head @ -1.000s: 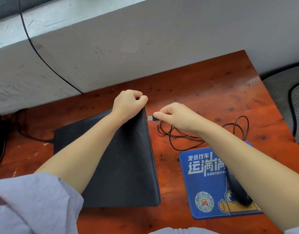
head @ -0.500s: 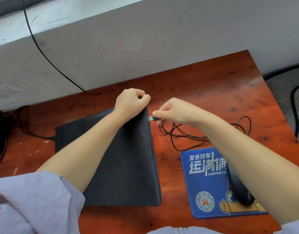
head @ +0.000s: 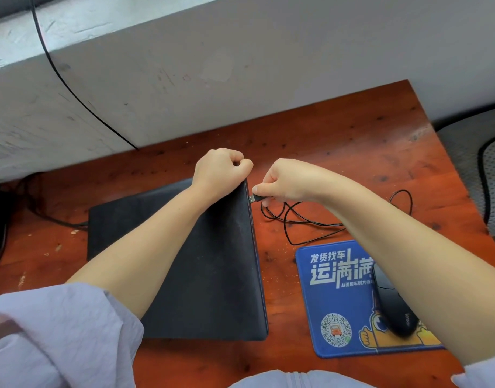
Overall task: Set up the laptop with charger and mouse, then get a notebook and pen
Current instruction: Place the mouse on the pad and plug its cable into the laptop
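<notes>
— Two hands on this step, as I read it from my screen: I'm on the mouse hookup. My right hand (head: 285, 182) pinches the USB plug (head: 254, 198) between thumb and curled fingers, metal tip pointing at the right edge of the closed laptop (head: 212, 261).

— Is the plug in yet?

— I can't tell for sure. The tip sits right at the edge, near the far corner, but the port itself is hidden from the head camera. I judge it is touching or just starting to enter, not seated.

— And the other hand?

— My left hand (head: 221, 170) is curled into a fist at the laptop's far right corner, resting against it. Whether the fingers actually grip the edge is hidden; it looks like bracing.

— Where's the mouse?

— The mouse (head: 391, 306) lies on the blue mouse pad (head: 338, 298), to the right of the laptop on the red-brown surface (head: 352, 152). Its cable (head: 310, 222) loops loosely between the pad and my right hand.

— What does the next move call for?

— A straight sideways push, plug level with the slot, while the left hand keeps the laptop from sliding. If it balks, I'd flip the plug over instead of forcing it.

— The remaining steps?

— Lid is closed, and I see no notebook or pen in view. A dark cord (head: 53, 219) reaches the laptop's left side; I can't say if that's the charger.
</notes>
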